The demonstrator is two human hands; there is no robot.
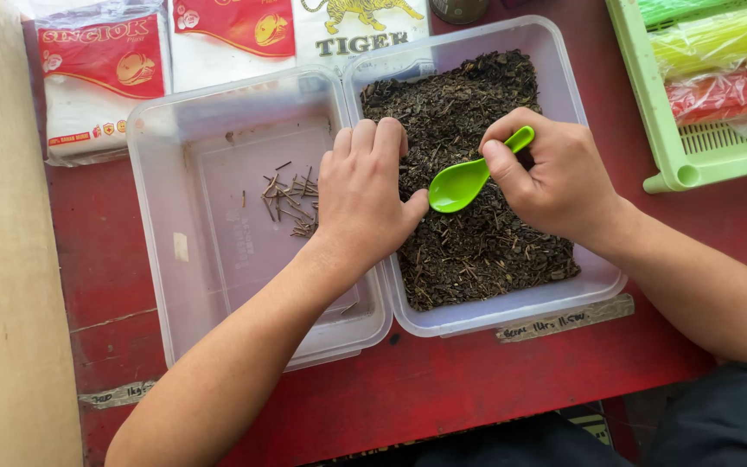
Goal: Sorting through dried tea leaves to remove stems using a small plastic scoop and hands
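Head view, looking straight down on a red surface [477,380]. Two clear plastic tubs sit side by side, walls touching. Right tub [594,281] is filled with dark loose tea leaves [477,251]. Left tub [153,259] is nearly bare: only a small pile of thin brown stems [291,201] near its middle.

Right hand [555,177]: closed in a pinch on the handle of a green plastic spoon [469,177], thumb on top, spoon bowl pointing left and resting on the leaves. Left hand [365,195]: fingers curled down, tips pressed into the leaves at the tub's left edge, palm lying across the shared walls. Whether a stem is pinched under the fingertips cannot be told; they are hidden.

Judgement on technique: use the spoon to spread a thin layer so stems show against the leaf, pick with fingertips only, and lift clear over both walls so no leaf is carried into the stem pile.

Far edge: red-and-white packets [101,82]. Far right: green basket [663,130] holding coloured straws [719,52].
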